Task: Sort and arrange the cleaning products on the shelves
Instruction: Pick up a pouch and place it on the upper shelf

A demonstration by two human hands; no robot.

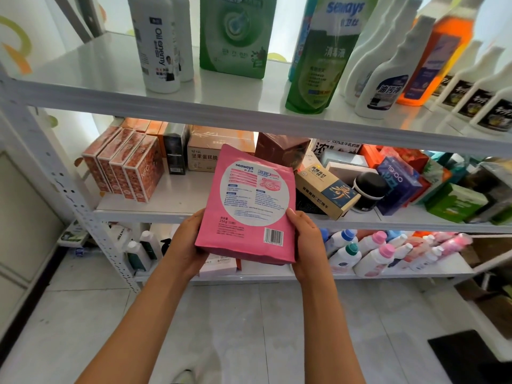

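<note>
A pink Seaways pouch (pixel 249 206) is held upright in front of the middle shelf, its back label and barcode facing me. My left hand (pixel 188 242) grips its lower left edge and my right hand (pixel 307 242) grips its lower right edge. On the top shelf (pixel 83 73) stand a white "Oil enemy" bottle (pixel 158 45), a green pouch (pixel 235 34), a green Seaways disinfectant pouch (pixel 321 59), white spray bottles (pixel 388 73) and an orange bottle (pixel 437 59).
The middle shelf (pixel 171 195) holds red juice cartons (pixel 124 167), a beige cake box (pixel 207 153), a tilted biscuit box (pixel 324 192), a black jar (pixel 370 192) and mixed boxes. Small detergent bottles (pixel 368 253) lie on the bottom shelf. White upright post (pixel 69 195) at left; tiled floor below.
</note>
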